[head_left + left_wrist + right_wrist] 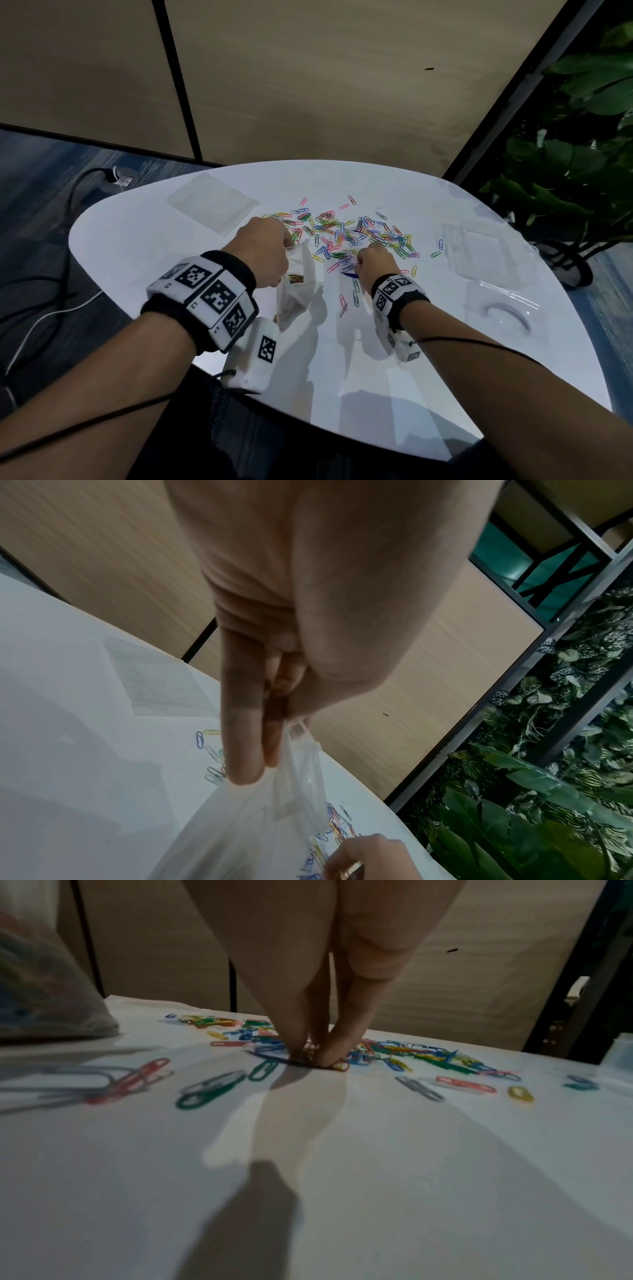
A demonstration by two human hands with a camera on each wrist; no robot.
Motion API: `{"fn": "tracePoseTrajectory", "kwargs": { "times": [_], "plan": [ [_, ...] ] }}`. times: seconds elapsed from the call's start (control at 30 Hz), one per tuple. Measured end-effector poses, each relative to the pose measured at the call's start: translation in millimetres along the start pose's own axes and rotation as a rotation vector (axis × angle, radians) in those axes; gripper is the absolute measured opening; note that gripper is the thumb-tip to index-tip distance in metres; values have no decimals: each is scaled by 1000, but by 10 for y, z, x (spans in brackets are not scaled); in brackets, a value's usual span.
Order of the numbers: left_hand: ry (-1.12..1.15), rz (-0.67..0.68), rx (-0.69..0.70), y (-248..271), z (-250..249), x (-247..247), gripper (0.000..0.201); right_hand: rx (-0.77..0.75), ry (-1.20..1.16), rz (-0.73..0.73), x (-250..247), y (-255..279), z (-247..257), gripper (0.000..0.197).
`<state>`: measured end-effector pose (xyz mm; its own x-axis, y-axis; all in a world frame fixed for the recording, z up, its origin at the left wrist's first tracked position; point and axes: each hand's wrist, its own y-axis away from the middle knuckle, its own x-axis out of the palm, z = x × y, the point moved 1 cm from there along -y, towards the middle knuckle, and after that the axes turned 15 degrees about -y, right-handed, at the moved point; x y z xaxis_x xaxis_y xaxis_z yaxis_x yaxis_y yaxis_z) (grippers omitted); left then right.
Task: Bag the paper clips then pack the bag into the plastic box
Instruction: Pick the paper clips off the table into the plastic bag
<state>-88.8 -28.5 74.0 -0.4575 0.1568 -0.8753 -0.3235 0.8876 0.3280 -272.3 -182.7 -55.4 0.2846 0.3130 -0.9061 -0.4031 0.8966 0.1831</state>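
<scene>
Our left hand (263,251) pinches the mouth of the bag (296,291), holding it up off the table (171,246) with some clips already inside. At three o'clock from it, our right hand (375,262) has its fingertips (329,1056) pressed together on the paper clips (359,233). Farther out at three o'clock sits the plastic box (486,250), open.

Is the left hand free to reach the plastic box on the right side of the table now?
Probably not. The left hand grips the bag by its top edge, and the right hand with its forearm lies between it and the plastic box. It would have to let go of the bag first.
</scene>
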Motion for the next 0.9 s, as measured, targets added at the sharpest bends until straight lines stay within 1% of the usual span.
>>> {"fn": "tracePoseTrajectory", "kwargs": {
  "times": [0.17,0.27,0.3,0.37,0.43,0.5,0.57,0.6,0.63,0.67,0.7,0.73,0.8,0.83,0.87,0.9],
  "plan": [
    [2,-3,-1,5,-7,2,41,129,-79,4,-197,-4,-135,12],
    [9,1,-3,11,-22,3,39,134,-115,-11,-229,30,-205,12],
    [11,1,-5,11,-28,3,39,120,-99,-2,-226,32,-208,18],
    [14,5,-8,6,-34,9,38,84,7,69,-216,17,-191,28],
    [20,10,-10,4,-37,13,38,56,111,125,-222,15,-163,26],
    [25,14,-7,8,-50,11,38,34,176,134,-229,28,-162,24],
    [22,20,-4,12,-69,9,39,61,170,123,-254,34,-196,24],
    [14,22,-3,8,-75,9,41,86,131,112,-298,37,-207,24],
    [6,25,-1,3,-80,11,43,115,54,99,-351,35,-215,24],
    [3,28,0,-1,-83,9,44,145,-71,88,-414,30,-202,24],
    [6,32,0,-3,-87,5,44,172,-275,84,-491,48,-165,21],
    [9,32,0,-5,-89,4,43,190,-554,95,-565,87,-99,18],
    [7,30,3,11,-103,-1,42,174,-1142,129,-713,219,118,11],
    [7,28,3,23,-114,-1,42,162,-1352,168,-777,312,257,9],
    [11,24,3,30,-123,4,42,151,-1478,213,-817,411,393,8],
    [19,19,1,37,-132,7,43,144,-1542,251,-832,508,522,7]
  ]
}}
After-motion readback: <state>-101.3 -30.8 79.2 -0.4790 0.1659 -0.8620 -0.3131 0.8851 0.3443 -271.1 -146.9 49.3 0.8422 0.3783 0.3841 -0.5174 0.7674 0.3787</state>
